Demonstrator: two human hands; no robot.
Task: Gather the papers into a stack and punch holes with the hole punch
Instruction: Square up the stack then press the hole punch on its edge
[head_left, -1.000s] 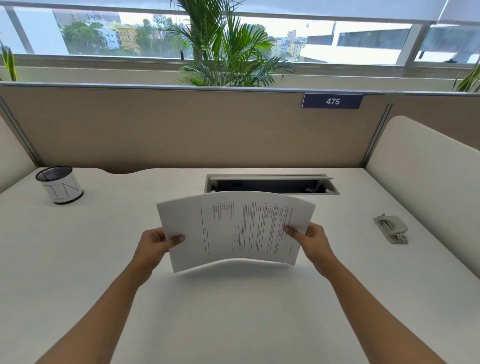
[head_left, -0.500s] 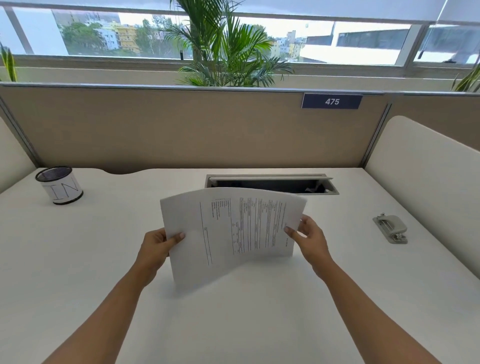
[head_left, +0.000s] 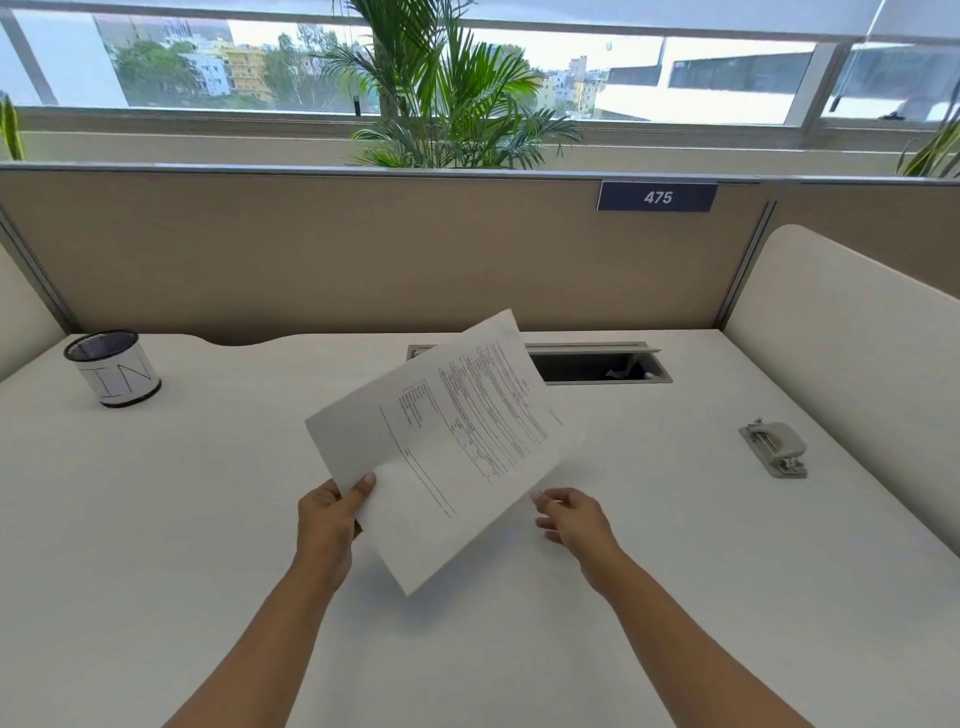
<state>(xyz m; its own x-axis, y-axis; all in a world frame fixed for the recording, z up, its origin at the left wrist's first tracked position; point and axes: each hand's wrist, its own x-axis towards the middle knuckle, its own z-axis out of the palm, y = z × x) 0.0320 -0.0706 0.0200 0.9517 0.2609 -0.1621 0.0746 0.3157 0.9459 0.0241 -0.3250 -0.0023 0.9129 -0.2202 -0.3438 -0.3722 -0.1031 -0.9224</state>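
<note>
Left hand (head_left: 327, 525) alone grips papers (head_left: 447, 447), tilted above worktop (head_left: 208, 519) centre; right hand (head_left: 576, 519) has released edge, fingers loose, possibly brushing it. Stack gathered; hole punch (head_left: 774, 448) waits untouched, far right.

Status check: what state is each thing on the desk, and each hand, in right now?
papers, stacked, tilted, held above the desk
left hand, pinches the papers' near-left edge
right hand, at the papers' edge, contact unclear
hole punch, on the desk, untouched
pen cup, upright
cable hatch, open
</note>
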